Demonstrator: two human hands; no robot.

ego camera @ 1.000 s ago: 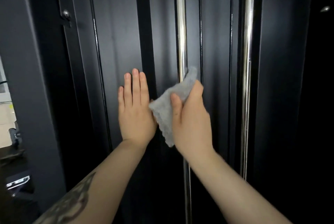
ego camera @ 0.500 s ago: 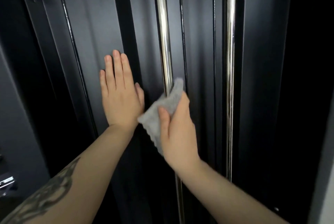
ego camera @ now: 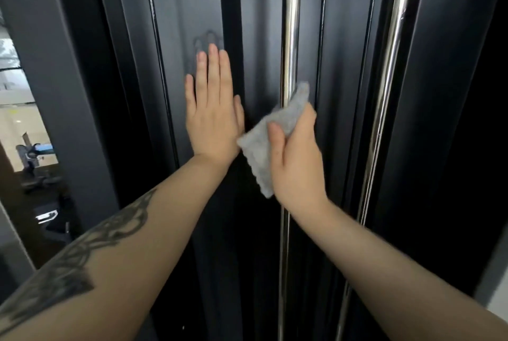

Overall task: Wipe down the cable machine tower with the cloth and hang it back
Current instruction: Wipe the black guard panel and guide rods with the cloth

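Grey cloth (ego camera: 270,142) is gripped in the right hand (ego camera: 295,159), thumb curled across its front and fingers wrapped behind, and is held around the nearer chrome guide rod (ego camera: 290,38) of the cable machine tower (ego camera: 181,10). A loose scalloped edge of the cloth hangs below the thumb. Just beside it, the left hand (ego camera: 213,109) is laid flat on a dark panel, fingers straight and together, nothing held. A faint smudge shaped like fingertips (ego camera: 207,38) is seen on the panel just above that hand. A second chrome rod (ego camera: 395,38) stands further right, untouched by the cloth. Fresh prints could be left by the bracing palm on a surface meant to be cleaned. The hanging edge could be snagged against the rod if it is dragged carelessly.
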